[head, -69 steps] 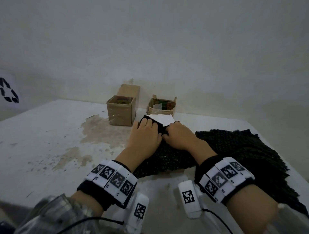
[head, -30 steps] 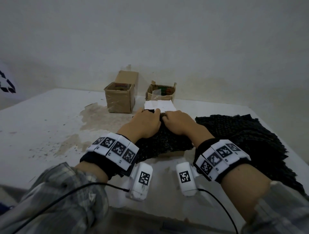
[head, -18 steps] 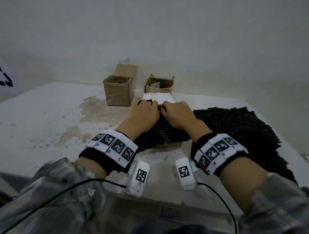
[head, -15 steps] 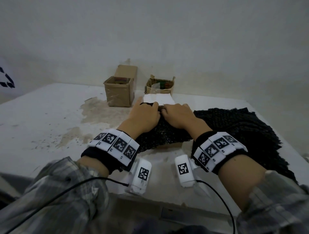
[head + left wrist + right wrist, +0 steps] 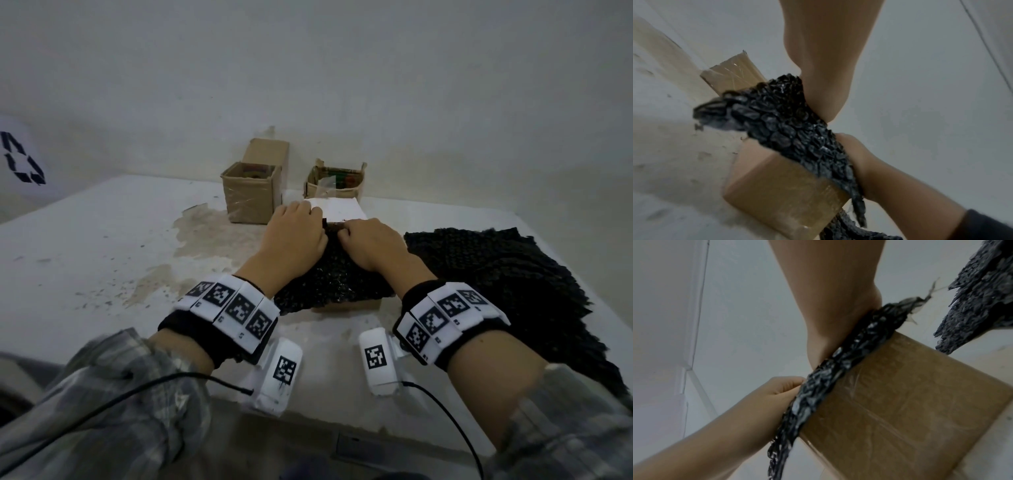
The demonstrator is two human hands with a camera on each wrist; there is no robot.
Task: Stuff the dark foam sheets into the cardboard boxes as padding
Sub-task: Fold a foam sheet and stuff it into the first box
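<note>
A dark foam sheet point(image 5: 329, 281) lies bunched over the open top of a cardboard box point(image 5: 346, 304) in the middle of the table, and its near edge hangs down the box front. Both hands rest on it side by side. My left hand point(image 5: 296, 236) curls its fingers over the sheet's far edge, next to the box's white flap point(image 5: 342, 210). My right hand point(image 5: 371, 245) grips the foam with bent fingers. The wrist views show the foam point(image 5: 789, 123) point(image 5: 838, 369) squeezed between palms and box point(image 5: 783, 191) point(image 5: 910, 402). The fingertips are hidden.
A pile of dark foam sheets point(image 5: 496, 274) covers the table's right side. Two open cardboard boxes point(image 5: 251, 193) point(image 5: 337, 181) stand at the back against the wall. The white table point(image 5: 102, 257) has a stained patch on the left, and its near edge lies just below my wrists.
The hands have stayed together on the foam, kneading it at the box's far edge. More of the white flap shows than 2.3 s ago. The head view has shifted.
</note>
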